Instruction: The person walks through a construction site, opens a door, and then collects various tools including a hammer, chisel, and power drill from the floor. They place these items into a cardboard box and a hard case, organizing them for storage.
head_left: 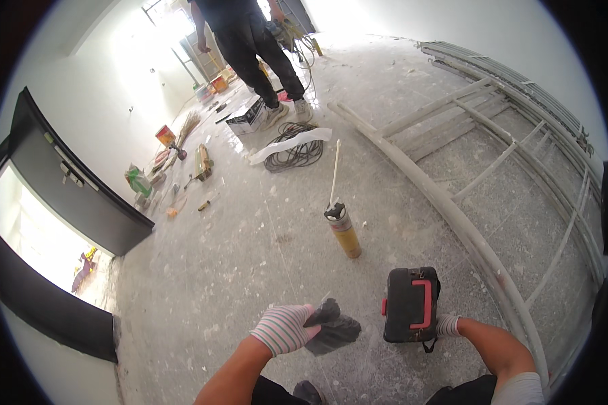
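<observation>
My left hand (285,329), in a striped knit glove, is closed on a crumpled black plastic bag (334,329) above the floor. To the right, my right hand (448,326), gloved alike, is against the lower right side of a black case (400,304) with a red handle (423,305). It appears to grip the case, though its fingers are mostly hidden behind it. Beyond the case stands a yellow spray-foam can (346,237) with a black cap and a long pale straw pointing up.
A dusty metal scaffold frame (439,196) lies along the right. Ahead, a person in dark trousers (253,50) stands near coiled black cable (294,154) and a box (246,121). Tools and debris line the left wall, beyond a dark door frame (54,324).
</observation>
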Motion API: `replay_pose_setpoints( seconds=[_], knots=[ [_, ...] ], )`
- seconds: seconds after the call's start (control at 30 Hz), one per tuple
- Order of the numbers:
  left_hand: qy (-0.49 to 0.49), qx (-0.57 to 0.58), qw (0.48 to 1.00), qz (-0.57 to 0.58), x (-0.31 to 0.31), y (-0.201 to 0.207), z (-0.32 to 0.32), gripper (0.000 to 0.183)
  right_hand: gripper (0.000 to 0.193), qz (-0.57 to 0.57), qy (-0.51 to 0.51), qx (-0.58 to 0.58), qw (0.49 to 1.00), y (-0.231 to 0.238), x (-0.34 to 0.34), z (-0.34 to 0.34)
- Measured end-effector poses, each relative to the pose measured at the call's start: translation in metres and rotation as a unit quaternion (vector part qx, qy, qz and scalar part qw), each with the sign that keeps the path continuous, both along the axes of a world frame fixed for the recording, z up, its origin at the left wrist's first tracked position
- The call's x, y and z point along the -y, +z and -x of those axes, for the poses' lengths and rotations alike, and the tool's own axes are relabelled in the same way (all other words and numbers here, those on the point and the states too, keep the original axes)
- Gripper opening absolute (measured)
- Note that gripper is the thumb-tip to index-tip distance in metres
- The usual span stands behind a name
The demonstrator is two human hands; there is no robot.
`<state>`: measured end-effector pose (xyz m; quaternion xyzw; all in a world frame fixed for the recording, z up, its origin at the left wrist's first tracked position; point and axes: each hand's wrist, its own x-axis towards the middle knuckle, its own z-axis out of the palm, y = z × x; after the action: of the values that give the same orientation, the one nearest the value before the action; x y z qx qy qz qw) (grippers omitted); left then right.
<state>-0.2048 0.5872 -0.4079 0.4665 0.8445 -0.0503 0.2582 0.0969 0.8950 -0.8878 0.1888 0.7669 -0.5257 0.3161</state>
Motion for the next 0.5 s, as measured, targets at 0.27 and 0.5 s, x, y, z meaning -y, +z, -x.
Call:
replay_pose_setpoints(
  seconds=[0.27,0.5],
  knots=[
    [0.006,0.001,1.0,0.005,0.005,0.0,0.002,0.043,0.041,0.106,-0.115,0.045,0.987,0.028,0.01,0.005],
    [0.011,-0.001,1.0,0.004,-0.004,0.006,0.002,0.043,0.041,-0.024,-0.07,0.025,0.997,0.162,0.024,0.019]
  ],
)
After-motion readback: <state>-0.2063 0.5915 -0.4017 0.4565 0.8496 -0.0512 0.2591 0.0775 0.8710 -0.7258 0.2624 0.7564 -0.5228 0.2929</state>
